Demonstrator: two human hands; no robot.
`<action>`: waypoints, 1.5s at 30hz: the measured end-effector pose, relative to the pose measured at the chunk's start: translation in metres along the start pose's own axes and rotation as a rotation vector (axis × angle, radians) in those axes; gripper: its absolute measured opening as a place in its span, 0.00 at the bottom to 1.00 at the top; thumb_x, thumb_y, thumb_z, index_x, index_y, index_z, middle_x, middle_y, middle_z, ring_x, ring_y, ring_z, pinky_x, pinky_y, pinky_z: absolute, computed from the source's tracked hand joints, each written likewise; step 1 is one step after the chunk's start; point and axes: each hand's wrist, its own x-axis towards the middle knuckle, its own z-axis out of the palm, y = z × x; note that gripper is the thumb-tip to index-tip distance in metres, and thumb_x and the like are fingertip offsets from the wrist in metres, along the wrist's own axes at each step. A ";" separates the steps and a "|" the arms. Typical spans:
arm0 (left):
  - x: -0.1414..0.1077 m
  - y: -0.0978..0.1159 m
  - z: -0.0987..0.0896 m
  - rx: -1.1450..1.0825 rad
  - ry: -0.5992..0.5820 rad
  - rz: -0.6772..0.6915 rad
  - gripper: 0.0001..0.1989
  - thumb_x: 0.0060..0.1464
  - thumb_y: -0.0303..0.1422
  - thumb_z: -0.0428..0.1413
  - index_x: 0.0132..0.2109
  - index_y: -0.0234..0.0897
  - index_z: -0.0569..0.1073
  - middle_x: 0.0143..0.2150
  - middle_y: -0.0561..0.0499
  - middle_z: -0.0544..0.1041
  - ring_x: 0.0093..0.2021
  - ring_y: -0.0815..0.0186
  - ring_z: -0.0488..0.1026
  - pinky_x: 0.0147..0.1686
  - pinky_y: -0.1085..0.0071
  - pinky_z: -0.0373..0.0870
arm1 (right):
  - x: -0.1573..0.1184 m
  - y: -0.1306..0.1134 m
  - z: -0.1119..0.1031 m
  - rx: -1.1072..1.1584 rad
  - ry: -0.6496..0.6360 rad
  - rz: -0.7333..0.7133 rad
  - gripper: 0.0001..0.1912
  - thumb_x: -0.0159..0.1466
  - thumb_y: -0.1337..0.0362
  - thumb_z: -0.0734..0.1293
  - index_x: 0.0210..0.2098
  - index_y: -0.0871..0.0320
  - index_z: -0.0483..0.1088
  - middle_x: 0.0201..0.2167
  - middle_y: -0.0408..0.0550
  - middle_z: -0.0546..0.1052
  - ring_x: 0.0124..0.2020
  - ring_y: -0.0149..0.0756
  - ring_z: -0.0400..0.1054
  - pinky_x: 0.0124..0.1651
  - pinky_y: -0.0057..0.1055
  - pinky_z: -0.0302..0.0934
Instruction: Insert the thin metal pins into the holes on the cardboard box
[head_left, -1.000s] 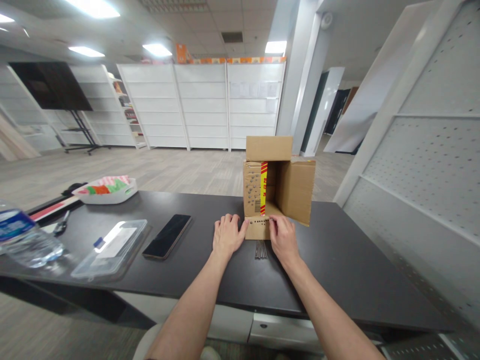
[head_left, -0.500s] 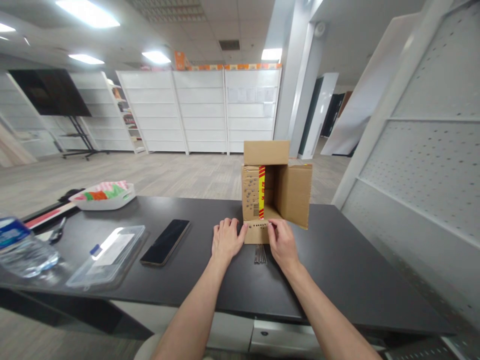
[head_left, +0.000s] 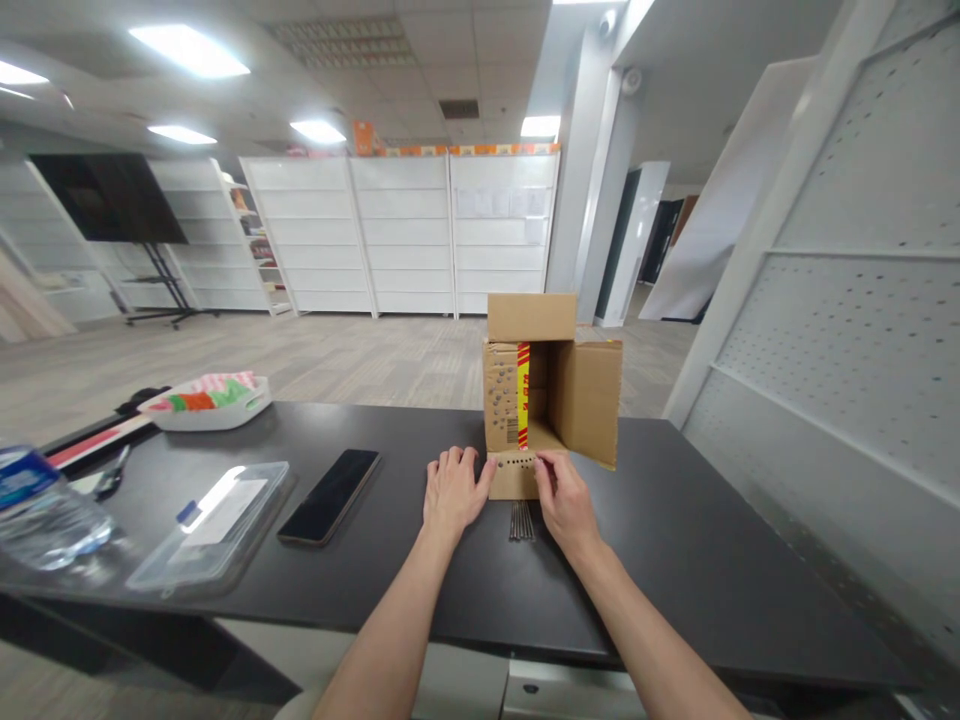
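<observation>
Both my hands rest on the box's (head_left: 551, 400) front flap: left hand (head_left: 452, 490) flat and spread, right hand (head_left: 564, 500) pinching its edge. Its inside looks empty; red-and-yellow tape (head_left: 523, 396) print is unreadable.

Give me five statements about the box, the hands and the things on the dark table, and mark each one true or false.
1. The brown cardboard box lies on its side, its opening toward the camera. True.
2. The left hand rests beside the perforated bottom flap. True.
3. The black smartphone stands inside the box. False: it lies flat on the dark table, left of the hands.
4. The right hand holds the plastic water bottle. False: its fingers are at the flap; the bottle lies far left.
5. A bundle of thin dark metal rods lies between the hands. True.
</observation>
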 end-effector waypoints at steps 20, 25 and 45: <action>0.000 -0.001 0.001 -0.004 0.028 0.011 0.26 0.62 0.50 0.36 0.46 0.39 0.71 0.44 0.44 0.71 0.46 0.58 0.66 0.47 0.61 0.57 | -0.003 0.000 -0.001 0.044 -0.050 0.073 0.11 0.69 0.60 0.56 0.42 0.57 0.67 0.37 0.51 0.74 0.38 0.38 0.69 0.42 0.34 0.64; 0.000 0.000 0.000 -0.012 0.032 0.004 0.26 0.62 0.49 0.36 0.46 0.39 0.71 0.43 0.44 0.71 0.47 0.58 0.66 0.48 0.61 0.57 | -0.004 0.000 -0.001 0.056 -0.070 0.083 0.11 0.69 0.60 0.56 0.43 0.57 0.67 0.37 0.51 0.74 0.37 0.38 0.69 0.41 0.34 0.64; 0.000 -0.001 0.000 -0.018 0.036 0.000 0.25 0.62 0.49 0.36 0.45 0.39 0.71 0.43 0.45 0.71 0.47 0.58 0.66 0.48 0.61 0.57 | -0.005 0.000 -0.001 0.046 -0.077 0.066 0.10 0.69 0.60 0.57 0.41 0.57 0.67 0.36 0.50 0.74 0.36 0.38 0.69 0.40 0.33 0.63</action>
